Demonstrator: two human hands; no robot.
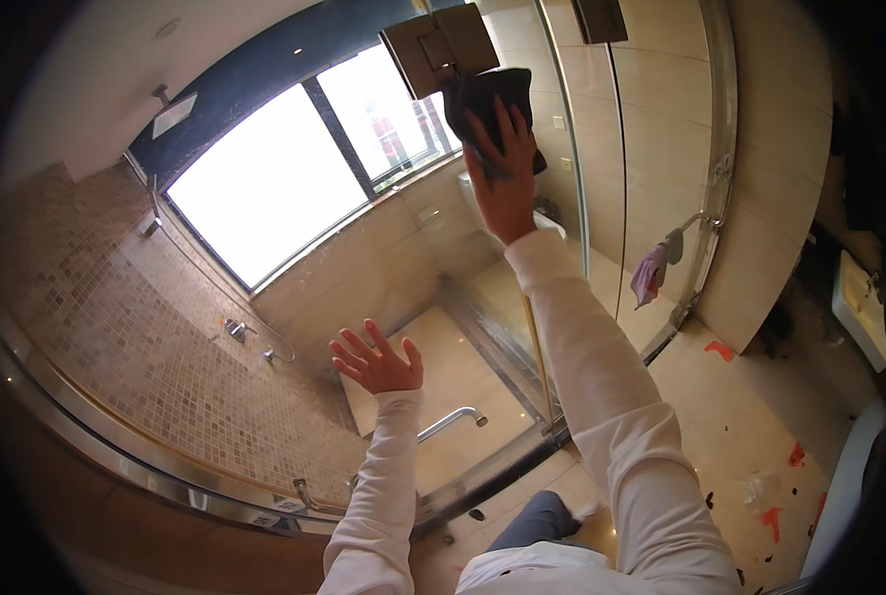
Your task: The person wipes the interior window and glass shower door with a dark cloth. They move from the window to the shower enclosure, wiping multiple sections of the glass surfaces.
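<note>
Nearest to me, my left hand [378, 362] has its fingers spread wide and its palm flat on the clear glass door [443, 337], gripping nothing; I judge it steadies the panel. A curved chrome handle [450, 421] sits just below it. Higher up, my right hand [502, 174] presses a dark soft cloth [482, 94] flat against the glass beside a square metal hinge [441, 48], fingers splayed over it. Beyond lie the mosaic-tiled wall [145, 337] and bright window [264, 188].

A black cloth [489, 99] is high on the right, beige-brown mosaic tiles [135, 327] cover the left wall, and a purple rag [649, 275] hangs far right.
</note>
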